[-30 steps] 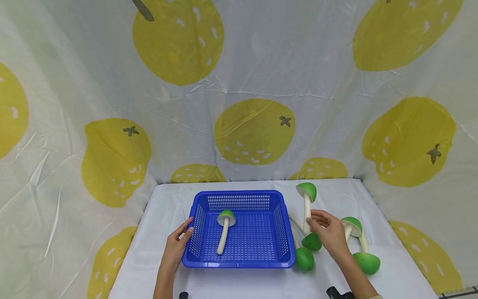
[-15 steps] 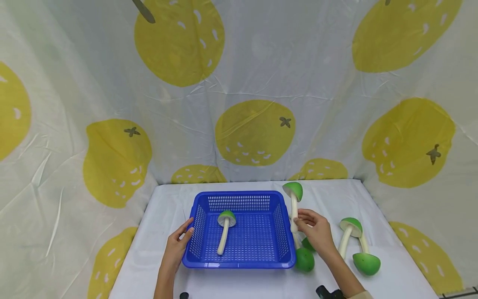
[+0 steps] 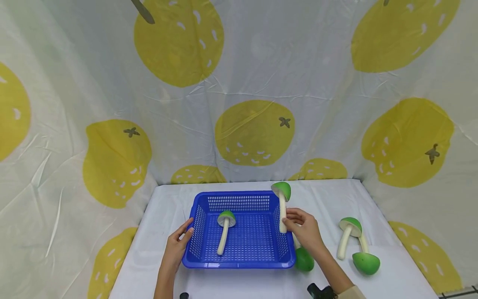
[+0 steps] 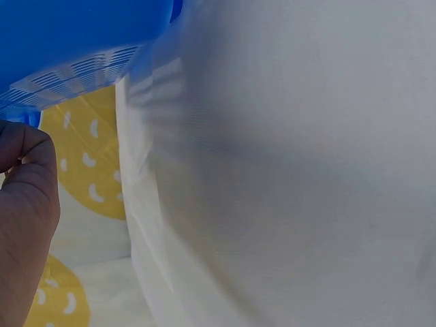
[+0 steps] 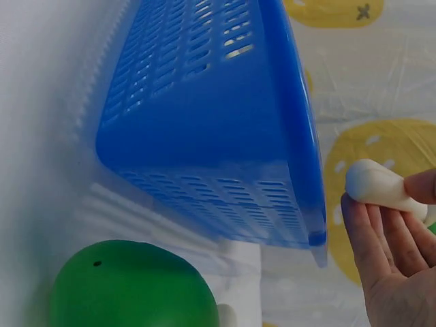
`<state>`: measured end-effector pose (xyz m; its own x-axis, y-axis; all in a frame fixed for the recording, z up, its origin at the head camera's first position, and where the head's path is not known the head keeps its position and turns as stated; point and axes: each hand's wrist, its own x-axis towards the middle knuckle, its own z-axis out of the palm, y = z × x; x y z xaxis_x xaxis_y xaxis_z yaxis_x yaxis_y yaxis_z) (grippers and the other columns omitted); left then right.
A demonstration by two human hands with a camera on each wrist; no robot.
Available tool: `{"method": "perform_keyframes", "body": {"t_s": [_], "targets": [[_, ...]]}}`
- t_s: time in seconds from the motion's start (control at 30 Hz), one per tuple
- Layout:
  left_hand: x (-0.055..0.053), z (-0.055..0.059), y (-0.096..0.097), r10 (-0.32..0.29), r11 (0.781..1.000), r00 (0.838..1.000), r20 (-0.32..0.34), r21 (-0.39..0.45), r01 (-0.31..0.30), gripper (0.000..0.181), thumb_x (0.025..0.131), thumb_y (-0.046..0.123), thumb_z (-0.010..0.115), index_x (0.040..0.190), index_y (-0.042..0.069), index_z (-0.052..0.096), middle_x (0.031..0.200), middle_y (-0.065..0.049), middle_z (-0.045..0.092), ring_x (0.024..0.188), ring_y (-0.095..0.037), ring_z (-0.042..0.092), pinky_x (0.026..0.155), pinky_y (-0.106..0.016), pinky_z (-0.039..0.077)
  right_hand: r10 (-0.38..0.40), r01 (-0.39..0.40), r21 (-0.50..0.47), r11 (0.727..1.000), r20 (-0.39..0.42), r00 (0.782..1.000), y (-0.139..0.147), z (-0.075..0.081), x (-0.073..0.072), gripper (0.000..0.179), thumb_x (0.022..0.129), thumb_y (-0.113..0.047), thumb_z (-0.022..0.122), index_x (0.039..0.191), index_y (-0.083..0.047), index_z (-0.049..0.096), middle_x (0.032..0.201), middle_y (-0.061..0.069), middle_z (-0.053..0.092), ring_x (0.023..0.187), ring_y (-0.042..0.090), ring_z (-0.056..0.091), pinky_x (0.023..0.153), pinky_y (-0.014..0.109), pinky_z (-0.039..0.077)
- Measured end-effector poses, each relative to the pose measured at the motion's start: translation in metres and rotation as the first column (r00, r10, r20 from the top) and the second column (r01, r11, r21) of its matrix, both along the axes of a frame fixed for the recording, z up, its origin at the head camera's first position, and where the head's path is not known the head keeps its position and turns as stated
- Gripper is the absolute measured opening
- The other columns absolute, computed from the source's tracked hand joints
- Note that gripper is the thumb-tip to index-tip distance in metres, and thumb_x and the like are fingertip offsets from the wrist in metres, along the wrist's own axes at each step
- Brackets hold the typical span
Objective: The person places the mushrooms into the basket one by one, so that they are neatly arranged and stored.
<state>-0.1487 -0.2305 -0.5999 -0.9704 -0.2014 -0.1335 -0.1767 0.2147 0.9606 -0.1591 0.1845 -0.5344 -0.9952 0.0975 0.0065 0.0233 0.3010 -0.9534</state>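
Note:
A blue plastic basket (image 3: 239, 265) with slotted walls sits on the white cloth, and one green-capped toy mushroom (image 3: 224, 232) lies inside it. My left hand (image 3: 178, 245) grips the basket's left rim between thumb and fingers; in the left wrist view that hand (image 4: 27, 197) is partly cut off. Between thumb and fingertips, my right hand (image 3: 304, 228) pinches the white stem of another toy mushroom (image 3: 282, 207), cap upward, over the basket's right rim. The right wrist view has the stem's rounded end (image 5: 371, 182) outside the basket wall, above rim height.
Right beside the basket lies a green-capped mushroom (image 3: 304, 260), partly hidden by the right hand and rim. Two more mushrooms, one upper (image 3: 350, 227) and one lower (image 3: 366, 263), lie farther right. A lemon-print curtain (image 3: 254, 74) encloses the back and sides.
My right hand has carried the pinched mushroom leftward, from right of the basket to over its right rim. The left hand and basket have stayed in place.

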Motion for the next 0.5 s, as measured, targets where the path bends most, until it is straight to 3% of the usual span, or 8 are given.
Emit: {"method": "perform_keyframes", "body": {"t_s": [0.23,0.5], "targets": [[-0.001,0.0,-0.001,-0.006,1.0,1.0,0.017,0.01,0.006,0.049,0.099,0.041,0.068,0.146,0.028,0.06,0.114,-0.007,0.056,0.1,-0.02,0.054,0.08,-0.025,0.048,0.015,-0.015,0.014,1.0,0.006,1.0,-0.012,-0.003,0.001,0.031,0.093,-0.012,0.077,0.122,-0.005,0.071,0.111,0.013,0.073,0.096,0.015,0.069,0.074,0.024,0.06],[-0.001,-0.001,-0.001,-0.002,1.0,1.0,0.022,0.015,0.001,0.049,0.1,0.042,0.067,0.146,0.028,0.06,0.113,-0.007,0.056,0.104,-0.02,0.054,0.082,-0.025,0.048,0.068,-0.068,-0.011,0.998,0.001,0.998,-0.024,-0.009,0.002,0.029,0.091,-0.009,0.078,0.12,-0.004,0.071,0.108,0.013,0.073,0.093,0.017,0.07,0.072,0.029,0.061]]}}
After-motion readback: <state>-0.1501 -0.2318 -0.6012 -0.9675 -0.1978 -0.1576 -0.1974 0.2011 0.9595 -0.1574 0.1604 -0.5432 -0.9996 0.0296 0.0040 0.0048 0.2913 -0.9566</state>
